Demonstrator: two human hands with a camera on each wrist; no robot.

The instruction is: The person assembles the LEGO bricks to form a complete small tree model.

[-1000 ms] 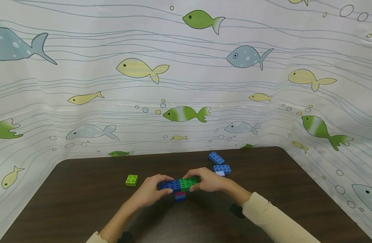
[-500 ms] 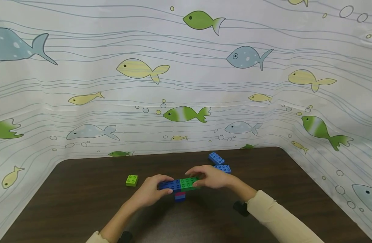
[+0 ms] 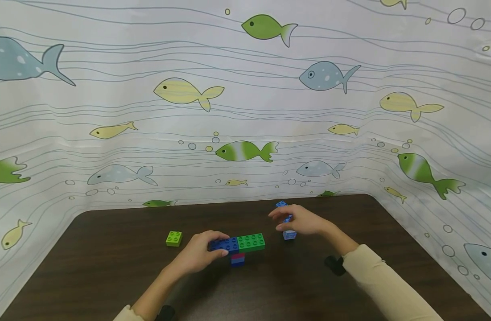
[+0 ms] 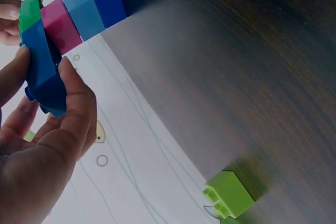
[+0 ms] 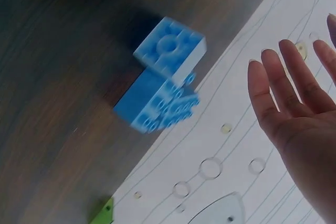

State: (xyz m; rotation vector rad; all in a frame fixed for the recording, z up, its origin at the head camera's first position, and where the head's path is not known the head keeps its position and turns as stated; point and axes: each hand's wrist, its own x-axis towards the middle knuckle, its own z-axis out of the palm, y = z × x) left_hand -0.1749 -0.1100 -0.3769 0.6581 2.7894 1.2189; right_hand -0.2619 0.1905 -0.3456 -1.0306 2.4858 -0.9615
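Observation:
My left hand (image 3: 199,253) pinches a dark blue brick (image 3: 230,244) between thumb and fingers. Joined end to end with it is a green brick (image 3: 251,242). Both sit across the top of a narrow column, where a magenta brick (image 4: 61,26) lies over a light blue brick (image 4: 84,13) and a darker blue brick (image 4: 106,1) at the base. My right hand (image 3: 303,220) holds nothing; its fingers are extended above loose light blue bricks and partly hide them in the head view. One small light blue brick (image 5: 170,51) shows its hollow underside in the right wrist view.
A lime green brick (image 3: 174,238) stands alone left of the column. Two longer light blue bricks lie close together behind the small one, the nearer being this brick (image 5: 144,100). A fish-patterned sheet (image 3: 245,111) rises around the back and sides of the dark wooden table (image 3: 109,258).
My right hand has let go of the green brick and moved right, over to the loose light blue bricks. The left hand stays on the dark blue brick.

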